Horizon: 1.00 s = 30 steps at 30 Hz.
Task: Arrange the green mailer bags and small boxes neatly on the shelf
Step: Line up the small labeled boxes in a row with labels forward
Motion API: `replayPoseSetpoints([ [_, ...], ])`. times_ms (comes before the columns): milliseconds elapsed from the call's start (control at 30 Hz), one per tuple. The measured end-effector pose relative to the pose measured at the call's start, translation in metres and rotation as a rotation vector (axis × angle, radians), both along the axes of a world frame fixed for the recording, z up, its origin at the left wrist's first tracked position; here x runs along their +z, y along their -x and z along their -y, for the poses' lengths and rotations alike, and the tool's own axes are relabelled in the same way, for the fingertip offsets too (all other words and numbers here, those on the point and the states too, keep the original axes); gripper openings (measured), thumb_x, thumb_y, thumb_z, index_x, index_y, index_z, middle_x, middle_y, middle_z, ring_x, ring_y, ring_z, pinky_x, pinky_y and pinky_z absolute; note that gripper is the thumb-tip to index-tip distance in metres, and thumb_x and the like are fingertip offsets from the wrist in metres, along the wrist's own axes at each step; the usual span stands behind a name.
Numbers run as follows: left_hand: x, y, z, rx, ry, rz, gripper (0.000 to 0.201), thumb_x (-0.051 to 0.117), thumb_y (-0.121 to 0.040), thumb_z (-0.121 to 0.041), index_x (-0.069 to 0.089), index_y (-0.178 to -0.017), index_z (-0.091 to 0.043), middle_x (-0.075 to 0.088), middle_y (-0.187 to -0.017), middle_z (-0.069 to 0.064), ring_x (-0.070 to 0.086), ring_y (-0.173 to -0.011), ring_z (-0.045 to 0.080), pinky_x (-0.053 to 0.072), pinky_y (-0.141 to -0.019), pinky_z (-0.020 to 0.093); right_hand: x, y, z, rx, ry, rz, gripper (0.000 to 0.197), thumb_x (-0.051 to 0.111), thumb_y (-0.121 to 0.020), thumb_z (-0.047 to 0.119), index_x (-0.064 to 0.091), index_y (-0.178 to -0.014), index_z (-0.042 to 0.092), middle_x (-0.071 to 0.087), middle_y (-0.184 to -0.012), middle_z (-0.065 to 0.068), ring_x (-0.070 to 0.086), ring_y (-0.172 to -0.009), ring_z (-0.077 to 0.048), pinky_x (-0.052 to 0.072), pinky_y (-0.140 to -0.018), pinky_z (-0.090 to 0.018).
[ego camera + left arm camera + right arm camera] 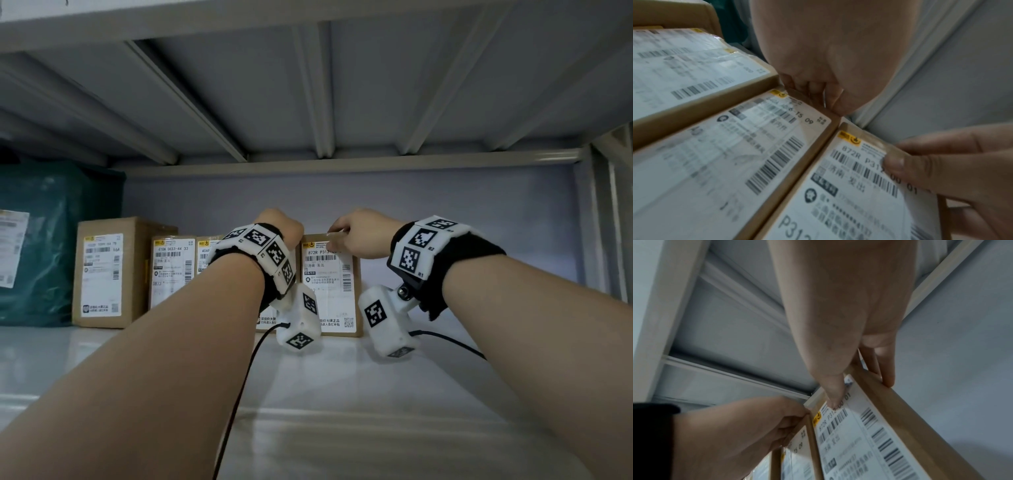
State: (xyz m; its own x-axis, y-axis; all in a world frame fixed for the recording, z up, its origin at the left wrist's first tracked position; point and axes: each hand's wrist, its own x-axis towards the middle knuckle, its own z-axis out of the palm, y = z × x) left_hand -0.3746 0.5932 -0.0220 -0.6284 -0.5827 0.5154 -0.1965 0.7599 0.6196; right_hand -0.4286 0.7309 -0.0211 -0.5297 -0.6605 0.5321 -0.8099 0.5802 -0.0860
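Note:
Several brown cardboard boxes with white shipping labels stand upright in a row at the back of the shelf [342,377]. My right hand [337,236] pinches the top edge of the rightmost box [330,291], labelled 872R. Its thumb [835,395] lies on the label and its fingers [887,371] reach over behind the box [900,426]. My left hand [289,233] grips the top of the neighbouring box [756,146], labelled T5 09, with curled fingers [816,94]. The two boxes touch side by side. A green mailer bag [51,240] stands at the far left.
A larger box [102,274] and a narrower one [171,270] stand between the green bag and my hands. The shelf above [308,85] hangs low overhead. A metal upright [609,222] bounds the right end, with bare shelf right of the 872R box.

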Motion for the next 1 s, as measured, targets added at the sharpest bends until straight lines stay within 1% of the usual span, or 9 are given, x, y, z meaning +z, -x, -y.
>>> replayPoseSetpoints([
  [67,-0.001,-0.004,0.004,-0.046,-0.032,-0.058,0.03,0.048,-0.092,-0.013,0.065,-0.113,0.0,0.064,-0.119,0.018,0.062,-0.102,0.03,0.047,-0.083,0.032,-0.001,0.0,0.001,-0.002,0.014,0.008,0.035,0.056,-0.093,0.033,0.062,-0.122,0.015,0.066,-0.119,-0.004,0.06,-0.108,-0.021,0.049,-0.094,-0.035],
  [167,-0.005,-0.01,0.009,-0.129,-0.046,-0.116,0.033,0.044,-0.095,-0.01,0.062,-0.122,-0.001,0.062,-0.127,0.014,0.06,-0.117,0.028,0.047,-0.09,0.027,-0.003,0.0,0.004,-0.002,0.044,0.037,0.035,0.057,-0.091,0.033,0.062,-0.121,0.016,0.066,-0.118,-0.003,0.061,-0.105,-0.02,0.051,-0.089,-0.032],
  [233,-0.009,-0.015,0.011,-0.201,-0.071,-0.19,0.03,0.04,-0.096,-0.008,0.064,-0.115,-0.006,0.063,-0.125,0.013,0.062,-0.107,0.025,0.051,-0.089,0.029,-0.005,-0.002,0.007,-0.014,0.067,0.057,0.04,0.059,-0.09,0.034,0.059,-0.125,0.016,0.062,-0.125,-0.004,0.059,-0.11,-0.021,0.049,-0.087,-0.03],
  [367,-0.016,-0.024,0.019,-0.211,-0.06,-0.333,0.036,0.034,-0.096,-0.002,0.064,-0.114,-0.011,0.061,-0.125,0.006,0.055,-0.087,0.011,0.043,-0.063,0.014,-0.005,-0.006,0.011,-0.038,0.082,0.052,0.055,0.059,-0.089,0.04,0.046,-0.138,0.016,0.048,-0.141,-0.005,0.049,-0.125,-0.023,0.041,-0.096,-0.031],
  [433,-0.015,-0.03,0.026,-0.191,-0.05,-0.378,0.038,0.033,-0.095,0.001,0.064,-0.114,-0.011,0.059,-0.125,0.005,0.053,-0.084,0.009,0.043,-0.068,0.017,-0.003,-0.009,0.012,-0.036,0.084,0.049,0.055,0.057,-0.09,0.04,0.045,-0.138,0.016,0.047,-0.142,-0.005,0.047,-0.127,-0.024,0.04,-0.097,-0.031],
  [567,-0.011,-0.043,0.041,-0.134,-0.059,-0.5,0.036,0.037,-0.093,0.002,0.068,-0.103,-0.011,0.063,-0.119,0.005,0.058,-0.084,0.017,0.044,-0.073,0.021,0.001,-0.015,0.017,-0.062,0.081,0.039,0.052,0.057,-0.09,0.039,0.051,-0.134,0.012,0.052,-0.138,-0.006,0.05,-0.124,-0.024,0.04,-0.095,-0.03],
  [733,-0.013,-0.058,0.069,-0.084,-0.03,-0.474,0.033,0.039,-0.092,0.0,0.068,-0.096,-0.015,0.065,-0.112,0.007,0.048,-0.053,0.011,0.041,-0.051,0.019,0.001,-0.019,0.029,-0.156,0.024,0.016,0.046,0.061,-0.086,0.035,0.062,-0.12,0.004,0.063,-0.123,-0.013,0.059,-0.113,-0.028,0.049,-0.095,-0.037],
  [867,-0.016,-0.069,0.091,-0.064,0.005,-0.329,0.029,0.046,-0.089,-0.002,0.067,-0.104,-0.016,0.062,-0.124,0.007,0.056,-0.085,0.015,0.044,-0.075,0.024,0.001,-0.023,0.04,-0.208,-0.009,0.038,0.053,0.061,-0.086,0.041,0.056,-0.127,0.008,0.06,-0.127,-0.009,0.057,-0.115,-0.026,0.047,-0.092,-0.034],
  [1000,-0.012,-0.072,0.107,-0.11,0.053,-0.197,0.038,0.054,-0.086,-0.003,0.061,-0.12,-0.019,0.054,-0.136,0.0,0.053,-0.113,0.015,0.037,-0.084,0.02,0.006,-0.03,0.055,-0.226,-0.001,0.043,0.07,0.063,-0.083,0.049,0.041,-0.14,0.014,0.048,-0.141,-0.005,0.048,-0.126,-0.024,0.041,-0.097,-0.033],
])
